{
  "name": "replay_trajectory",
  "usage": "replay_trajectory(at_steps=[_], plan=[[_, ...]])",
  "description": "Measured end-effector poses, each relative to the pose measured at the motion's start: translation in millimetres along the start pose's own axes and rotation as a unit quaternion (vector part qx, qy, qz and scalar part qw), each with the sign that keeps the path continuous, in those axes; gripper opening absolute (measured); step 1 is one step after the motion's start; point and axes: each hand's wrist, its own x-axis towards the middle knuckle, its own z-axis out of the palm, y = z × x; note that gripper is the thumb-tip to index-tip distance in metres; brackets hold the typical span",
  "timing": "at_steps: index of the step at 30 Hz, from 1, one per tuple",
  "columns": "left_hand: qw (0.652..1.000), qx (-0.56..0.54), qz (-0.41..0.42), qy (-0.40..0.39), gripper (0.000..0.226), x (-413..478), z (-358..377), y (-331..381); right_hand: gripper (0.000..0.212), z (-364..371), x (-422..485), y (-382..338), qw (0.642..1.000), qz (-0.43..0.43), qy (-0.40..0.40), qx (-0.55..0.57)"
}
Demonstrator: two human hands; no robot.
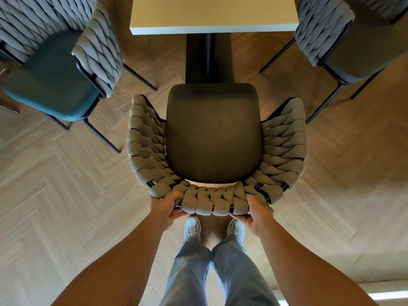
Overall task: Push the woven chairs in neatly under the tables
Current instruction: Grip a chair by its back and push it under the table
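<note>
A: Where's the chair?

B: Chair [213, 133] stands on the floor [55, 195], dead centre, facing the tabletop [212, 16]. Dark seat, grey woven back and sides. Seat's front edge sits just short of the tabletop's near edge, over the black pedestal [199, 56]. Not under it yet.

A: Hands?

B: Left hand [166, 209] is closed on the woven back rail, left of its middle. Right hand [257, 214] is closed on the same rail, right of middle. Fingers curl under the rail, thumbs on top. Both grips are on the chair.

A: Anything else?

B: Blue chair [53, 78] near the tabletop's left edge, angled, woven back. Grey chair [344, 47] at the right edge, also angled. Person's feet, in pale shoes [192, 227], stand just behind the chair back, jeans [212, 274] below.
</note>
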Motion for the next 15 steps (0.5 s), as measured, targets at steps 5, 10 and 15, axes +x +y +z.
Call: replay_trajectory(at_steps=[5, 10, 15], plan=[[0.999, 0.004, 0.022, -0.024, 0.046, 1.2, -7.7, -2.6, 0.052, -1.0, -3.4, 1.3, 1.0, 0.005, -0.004, -0.013], [0.998, 0.042, 0.03, -0.027, 0.032, -2.8, -12.9, 0.1, 0.047, -1.7, -9.7, -1.5, 0.999, 0.015, -0.02, -0.034], [0.998, 0.048, 0.017, -0.02, 0.03, -9.9, -10.4, 3.5, 0.052, 0.0, -18.3, -2.7, 1.0, 0.014, -0.01, -0.024]])
